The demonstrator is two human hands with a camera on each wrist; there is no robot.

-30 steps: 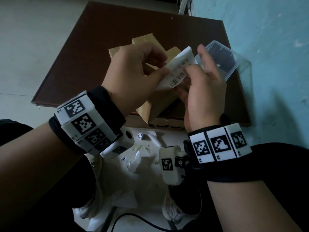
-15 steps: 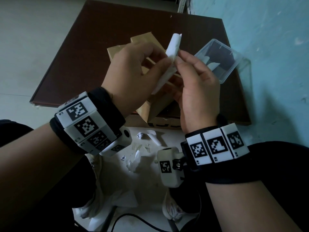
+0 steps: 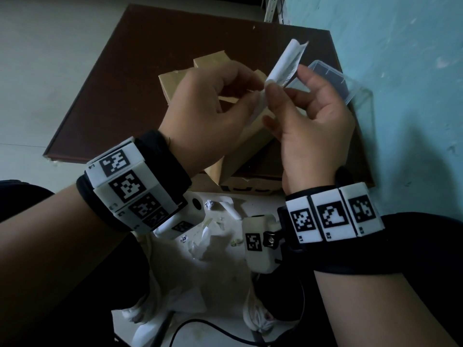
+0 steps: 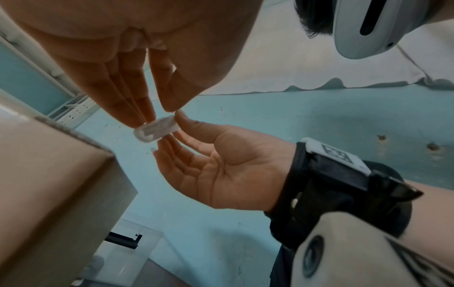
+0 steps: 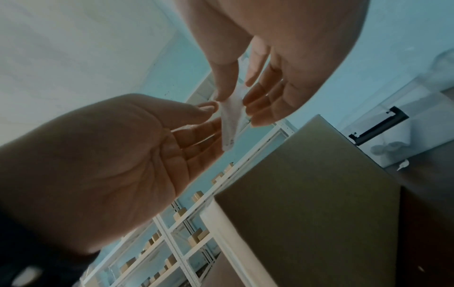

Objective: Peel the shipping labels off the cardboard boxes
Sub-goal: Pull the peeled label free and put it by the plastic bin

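Note:
A peeled white shipping label (image 3: 285,62), rolled into a narrow strip, stands up between my hands and tilts to the right. My left hand (image 3: 259,87) pinches its lower part with thumb and fingertips. My right hand (image 3: 281,82) pinches it from the other side, its other fingers spread. The left wrist view shows the label (image 4: 157,130) end-on between both sets of fingertips. In the right wrist view the label (image 5: 230,120) hangs between them. Brown cardboard boxes (image 3: 175,83) lie on the table below my hands, one box (image 3: 240,151) partly hidden by them.
A clear plastic container (image 3: 333,78) sits at the right edge of the dark brown table (image 3: 125,71), close to the blue wall (image 3: 400,96). Torn paper scraps (image 3: 213,246) lie on the floor by my feet. Metal shelves (image 5: 172,242) hold several small boxes.
The label was flat with its barcode showing; it is now rolled into a narrow strip and raised higher. Both hands kept hold and shifted slightly.

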